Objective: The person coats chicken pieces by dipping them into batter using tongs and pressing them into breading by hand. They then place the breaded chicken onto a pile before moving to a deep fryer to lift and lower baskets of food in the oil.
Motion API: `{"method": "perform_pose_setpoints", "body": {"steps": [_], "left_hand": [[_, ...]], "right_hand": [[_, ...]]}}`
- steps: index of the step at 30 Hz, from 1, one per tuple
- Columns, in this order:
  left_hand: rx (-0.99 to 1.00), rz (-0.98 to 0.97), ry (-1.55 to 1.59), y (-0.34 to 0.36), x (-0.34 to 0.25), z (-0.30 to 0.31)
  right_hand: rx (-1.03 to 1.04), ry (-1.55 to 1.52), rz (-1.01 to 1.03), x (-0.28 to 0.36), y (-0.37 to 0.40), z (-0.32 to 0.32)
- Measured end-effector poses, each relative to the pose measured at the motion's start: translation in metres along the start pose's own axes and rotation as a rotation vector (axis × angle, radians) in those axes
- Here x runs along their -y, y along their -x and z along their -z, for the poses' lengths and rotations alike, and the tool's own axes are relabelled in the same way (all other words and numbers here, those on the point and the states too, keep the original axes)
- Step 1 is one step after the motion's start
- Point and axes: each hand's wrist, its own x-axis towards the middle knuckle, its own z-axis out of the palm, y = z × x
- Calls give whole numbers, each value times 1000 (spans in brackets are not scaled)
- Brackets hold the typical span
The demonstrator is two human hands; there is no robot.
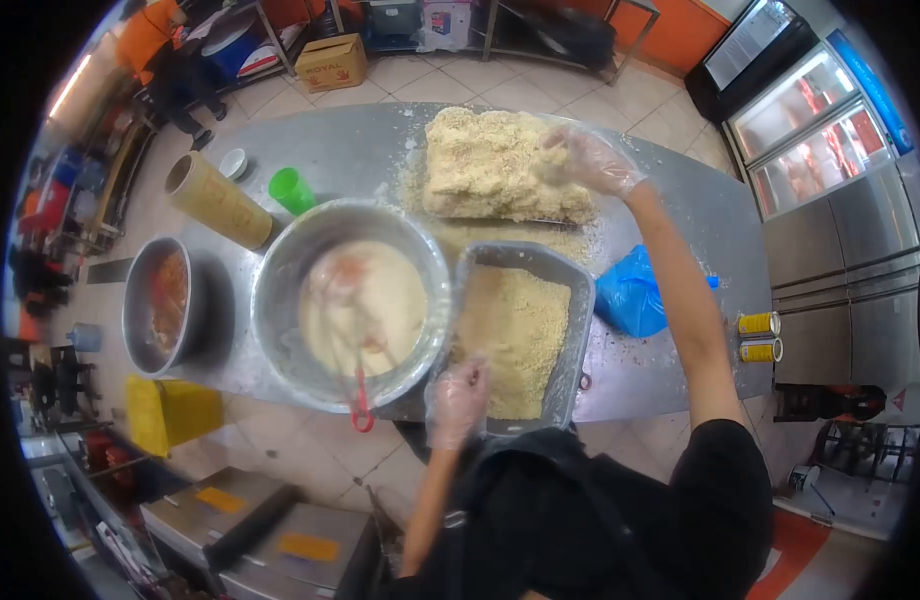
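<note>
My right hand [598, 162], in a clear plastic glove, is at the right end of a heaped pile of crumb-coated pieces [500, 165] on a tray. Its fingers close around a crumb-coated piece at the pile's edge; motion blurs them slightly. My left hand [458, 402], also gloved, is curled over the near left corner of a grey tub [580, 300] of breadcrumbs [525, 340]. What it holds, if anything, is hidden. Left of the tub stands a large metal pot [270, 310] of pale batter [390, 290], with a red-handled utensil [361, 400] leaning in it.
A metal bowl [135, 310] with reddish contents, a cardboard tube [220, 200] and a green cup [292, 190] are at the left. A blue plastic bag [632, 292] and two yellow cans [758, 324] lie to the right. Another person [150, 45] stands at far left.
</note>
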Motion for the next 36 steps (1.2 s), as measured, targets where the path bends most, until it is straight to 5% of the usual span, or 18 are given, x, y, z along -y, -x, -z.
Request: {"method": "perform_pose_setpoints", "body": {"steps": [7, 9, 10, 12, 14, 17, 18, 20, 22, 24, 27, 28, 29, 30, 33, 34, 36], "left_hand": [[-56, -86, -64, -1, 1, -5], [-139, -188, -96, -5, 2, -7], [-156, -245, -70, -6, 7, -10], [-178, -277, -56, -7, 29, -22], [-173, -440, -447, -6, 60, -38], [-359, -516, -231, 2, 12, 14], [-381, -479, -253, 3, 3, 38], [-839, -400, -570, 1, -6, 81], [-924, -35, -885, -4, 3, 106], [-534, 102, -759, -8, 36, 124], [-368, 78, -1039, -44, 113, 118], [-363, 83, -1045, -38, 125, 123], [-605, -124, -1251, -33, 137, 129], [-522, -17, -1119, -23, 105, 143], [-229, 315, -812, 5, 20, 185], [-61, 413, -756, 9, 13, 190], [-43, 366, -800, 5, 33, 187]], "right_hand": [[-20, 583, -152, -37, 9, -114], [-556, 557, 74, -57, 13, -145], [-556, 552, 84, -48, 8, -130], [-22, 272, -252, -37, -2, -102], [-361, 312, -112, -69, -17, -121], [-359, 555, -25, -117, -37, -154], [-322, 503, -62, -108, -40, -148], [-203, 443, -172, -70, -35, -123], [-35, 422, -244, -59, -46, -102], [132, 415, -325, -63, -46, -107], [-81, 271, -331, -73, -32, -133], [-228, 185, -194, -71, -21, -136], [-377, 97, -61, -70, -11, -138], [-373, 95, -69, -82, -3, -143], [-534, 381, 344, -111, 18, -145], [-519, 223, 249, -101, 33, -136], [-501, 61, 151, -82, 43, -128]]}}
